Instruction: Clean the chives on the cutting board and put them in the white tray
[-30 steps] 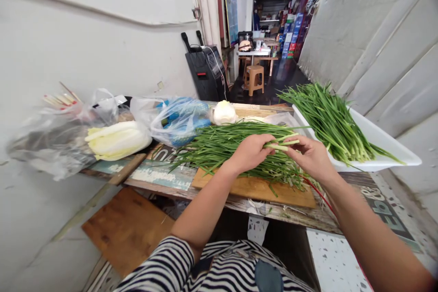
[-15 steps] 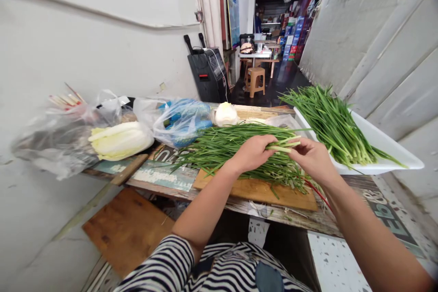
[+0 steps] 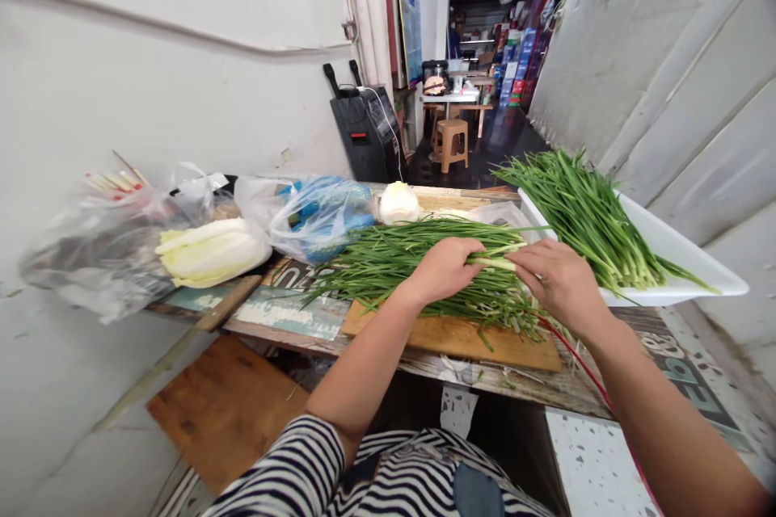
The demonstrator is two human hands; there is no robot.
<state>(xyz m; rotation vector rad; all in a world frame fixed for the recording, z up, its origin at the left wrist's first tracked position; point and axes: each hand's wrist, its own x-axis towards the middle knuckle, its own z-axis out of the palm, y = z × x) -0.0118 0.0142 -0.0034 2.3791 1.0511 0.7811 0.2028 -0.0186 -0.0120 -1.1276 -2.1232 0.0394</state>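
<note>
My left hand (image 3: 449, 266) is closed around a few garlic chive stalks (image 3: 495, 262), with their pale ends pointing right. At those pale ends, the thumb and fingers of my right hand (image 3: 561, 279) pinch together on the stalks. Beneath both hands a loose heap of garlic chives (image 3: 379, 254) lies across a wooden cutting board (image 3: 449, 335). A thin red cord (image 3: 573, 349) runs from the heap's right end, below my right wrist. To the right, a white tray (image 3: 706, 271) holds more garlic chives (image 3: 588, 218), lined up in a bundle.
Left of the heap lie a napa cabbage (image 3: 215, 250), a plastic bag with blue contents (image 3: 327, 214) and a knife-like wooden handle (image 3: 230, 303). A round white vegetable (image 3: 398, 203) sits behind. A black speaker (image 3: 369, 129) and a stool (image 3: 452, 145) stand beyond the table.
My right hand has shifted slightly, its fingers now closer together over the pale stalk ends. The left hand keeps its hold, almost in place. More of the red cord shows.
</note>
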